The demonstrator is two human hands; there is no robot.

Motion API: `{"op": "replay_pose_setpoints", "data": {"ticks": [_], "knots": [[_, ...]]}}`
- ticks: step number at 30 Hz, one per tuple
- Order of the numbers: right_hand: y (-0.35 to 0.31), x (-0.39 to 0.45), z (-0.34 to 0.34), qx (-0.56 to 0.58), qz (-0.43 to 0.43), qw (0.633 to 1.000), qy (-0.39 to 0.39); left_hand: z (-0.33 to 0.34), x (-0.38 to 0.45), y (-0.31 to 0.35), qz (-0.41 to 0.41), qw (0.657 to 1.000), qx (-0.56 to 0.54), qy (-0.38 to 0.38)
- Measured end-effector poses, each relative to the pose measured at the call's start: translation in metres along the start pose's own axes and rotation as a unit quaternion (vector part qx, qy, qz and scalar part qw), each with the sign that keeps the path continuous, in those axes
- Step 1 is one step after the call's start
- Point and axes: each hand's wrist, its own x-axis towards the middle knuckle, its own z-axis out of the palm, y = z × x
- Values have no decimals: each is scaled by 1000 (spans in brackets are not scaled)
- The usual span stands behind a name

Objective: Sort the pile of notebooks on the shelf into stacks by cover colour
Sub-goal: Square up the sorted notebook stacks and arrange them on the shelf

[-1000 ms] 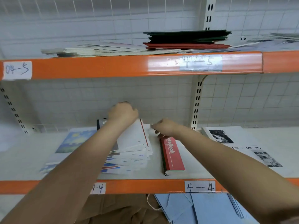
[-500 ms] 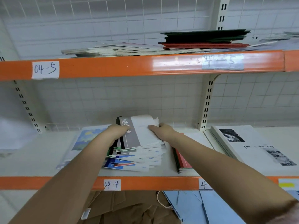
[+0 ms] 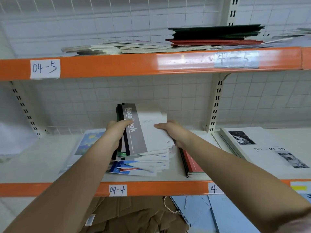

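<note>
Lifting notebooks off the pile

My left hand (image 3: 117, 130) and right hand (image 3: 170, 130) each clamp a side of the tilted notebooks (image 3: 143, 130) above the pile (image 3: 143, 163).

A white wire-grid back panel (image 3: 101, 19) is seen behind two shelves edged with orange beams: an upper beam (image 3: 117, 64) labelled "04-5" and a lower beam (image 3: 151, 189) labelled "04-4". Slotted cream uprights (image 3: 217, 101) are fixed against the grid. Brown cardboard (image 3: 121, 216) and blue sheets (image 3: 210, 214) are visible below the lower beam.
</note>
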Motion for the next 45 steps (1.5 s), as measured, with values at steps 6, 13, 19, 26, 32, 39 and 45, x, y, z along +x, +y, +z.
{"op": "replay_pose_setpoints", "data": {"ticks": [6, 13, 19, 26, 32, 39, 45], "knots": [[-19, -9, -21, 20, -46, 997, 62, 25, -4, 19, -16, 994, -75, -81], [-32, -33, -86, -73, -71, 987, 125, 106, -23, 13, 39, 976, -181, -112], [-28, -52, -133, -120, -171, 958, 195, 161, -33, 17, 85, 958, -187, -200], [-14, -57, -161, -58, -161, 967, 189, 189, -37, 8, 71, 949, -169, -257], [-17, -53, -158, -3, -124, 961, 248, 201, -45, 4, 70, 961, -142, -227], [-40, -47, -145, 85, -100, 922, 364, 214, -57, 40, 44, 974, -166, -148], [-47, -38, -151, 27, -177, 898, 403, 223, -52, 48, 120, 981, -136, -71]]}}
